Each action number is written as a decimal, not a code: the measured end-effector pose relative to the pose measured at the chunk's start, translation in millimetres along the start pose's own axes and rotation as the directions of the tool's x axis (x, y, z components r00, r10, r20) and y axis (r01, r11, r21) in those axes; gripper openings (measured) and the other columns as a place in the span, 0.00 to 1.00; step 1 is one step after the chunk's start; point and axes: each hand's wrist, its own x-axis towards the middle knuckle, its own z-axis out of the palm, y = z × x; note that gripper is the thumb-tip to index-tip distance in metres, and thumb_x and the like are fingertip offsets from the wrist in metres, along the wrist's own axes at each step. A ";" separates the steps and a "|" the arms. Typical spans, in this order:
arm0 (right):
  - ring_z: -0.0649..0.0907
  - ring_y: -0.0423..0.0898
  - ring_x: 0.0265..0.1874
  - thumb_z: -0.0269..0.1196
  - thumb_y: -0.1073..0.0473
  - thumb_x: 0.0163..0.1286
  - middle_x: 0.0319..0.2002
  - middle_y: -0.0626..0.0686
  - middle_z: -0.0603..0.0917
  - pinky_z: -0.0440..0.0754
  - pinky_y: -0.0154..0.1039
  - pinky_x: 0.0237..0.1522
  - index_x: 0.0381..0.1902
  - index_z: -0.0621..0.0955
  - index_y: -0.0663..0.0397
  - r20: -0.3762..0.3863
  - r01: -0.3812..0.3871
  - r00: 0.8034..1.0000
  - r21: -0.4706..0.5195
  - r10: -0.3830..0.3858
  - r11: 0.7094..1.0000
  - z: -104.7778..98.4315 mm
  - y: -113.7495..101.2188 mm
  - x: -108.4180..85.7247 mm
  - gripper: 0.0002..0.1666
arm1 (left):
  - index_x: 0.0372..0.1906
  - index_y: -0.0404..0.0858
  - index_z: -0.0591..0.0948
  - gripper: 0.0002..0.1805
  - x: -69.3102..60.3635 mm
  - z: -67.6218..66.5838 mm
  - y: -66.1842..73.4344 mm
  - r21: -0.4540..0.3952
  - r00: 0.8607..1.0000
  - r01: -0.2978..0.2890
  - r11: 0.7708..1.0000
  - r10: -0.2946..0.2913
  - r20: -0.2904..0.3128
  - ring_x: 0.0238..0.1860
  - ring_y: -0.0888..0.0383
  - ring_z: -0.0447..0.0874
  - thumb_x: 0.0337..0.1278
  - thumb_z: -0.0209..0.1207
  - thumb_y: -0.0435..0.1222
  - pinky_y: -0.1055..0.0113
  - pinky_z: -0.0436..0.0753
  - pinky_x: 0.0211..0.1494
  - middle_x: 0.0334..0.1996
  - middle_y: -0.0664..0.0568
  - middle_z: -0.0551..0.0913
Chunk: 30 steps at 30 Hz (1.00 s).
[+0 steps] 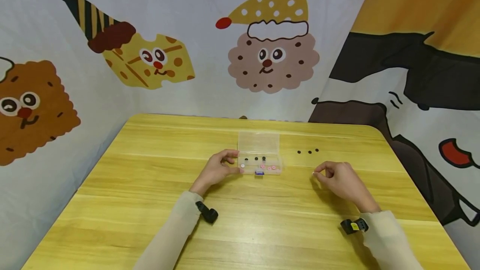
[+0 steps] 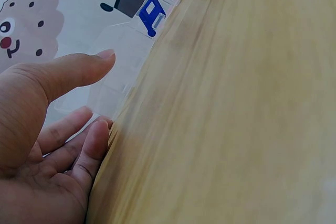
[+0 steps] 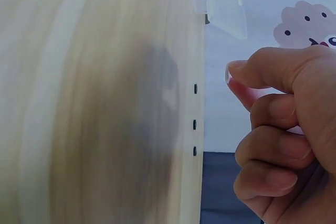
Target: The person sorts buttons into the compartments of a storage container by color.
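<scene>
A clear plastic box [image 1: 270, 170] with a blue latch [image 1: 259, 173] stands on the table, its lid [image 1: 258, 142] raised at the back. Several black buttons [image 1: 256, 158] sit in its rear row; a white button [image 1: 242, 166] and several pink ones [image 1: 273, 168] lie in the front row. My left hand [image 1: 217, 168] holds the box's left end between thumb and fingers. To the right of the box, my right hand [image 1: 339, 178] pinches a small white button [image 3: 228, 74] between thumb and index finger, above the table. The other right fingers are curled.
Three black buttons [image 1: 309, 152] lie in a loose row on the wooden table [image 1: 262, 228], right of the box and beyond my right hand. A cartoon-printed cloth [image 1: 210, 53] hangs behind the table. Each wrist wears a small black camera [image 1: 207, 212].
</scene>
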 end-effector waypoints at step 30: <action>0.65 0.39 0.13 0.68 0.56 0.71 0.15 0.45 0.70 0.64 0.33 0.17 0.39 0.88 0.49 0.002 0.058 0.998 0.186 -0.059 0.981 26.1 -61.1 51.9 0.05 | 0.65 0.47 0.80 0.33 1.4 -0.8 -2.4 -0.007 1.000 0.004 1.000 -0.004 0.005 0.55 0.52 0.76 0.52 0.77 0.43 0.57 0.74 0.56 0.59 0.53 0.82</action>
